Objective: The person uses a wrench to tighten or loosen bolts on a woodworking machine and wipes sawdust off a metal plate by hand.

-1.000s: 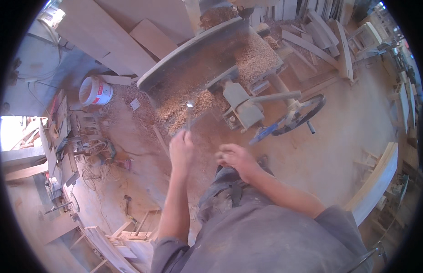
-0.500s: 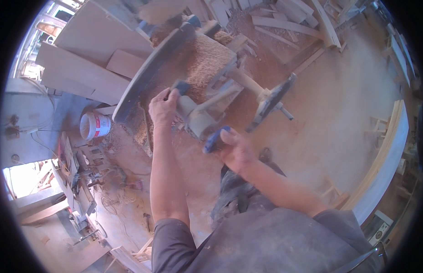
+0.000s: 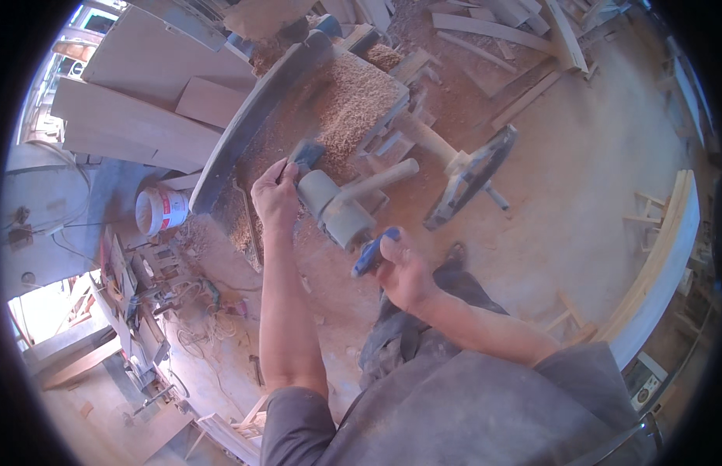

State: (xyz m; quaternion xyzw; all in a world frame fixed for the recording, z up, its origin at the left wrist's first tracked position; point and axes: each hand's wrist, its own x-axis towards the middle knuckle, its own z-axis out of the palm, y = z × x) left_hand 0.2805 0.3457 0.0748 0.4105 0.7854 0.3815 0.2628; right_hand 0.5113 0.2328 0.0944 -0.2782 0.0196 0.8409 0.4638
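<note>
My left hand [image 3: 275,194] is closed, with thumb and fingers pinching at a small dark block [image 3: 307,153] beside the upper end of a grey metal cylinder [image 3: 332,206]. How firmly the block is gripped cannot be made out. At the cylinder's lower end, my right hand [image 3: 406,272] is wrapped round a blue handwheel [image 3: 375,253]. A short lever [image 3: 384,179] sticks out from the cylinder to the right. Behind it lies the machine bed, heaped with wood chips [image 3: 357,101].
A larger spoked handwheel [image 3: 471,180] stands out at the machine's right. A long curved guard [image 3: 252,124] borders its left side, near a white bucket [image 3: 160,211]. Sheet panels [image 3: 135,128] lean at the back left; boards [image 3: 493,35] lie at the back right. Long planks [image 3: 648,279] stand at right.
My right hand and the blue handwheel have shifted slightly down and right in the picture, with the hand's grip turned a little. My left hand stays by the dark block. The view has moved slightly.
</note>
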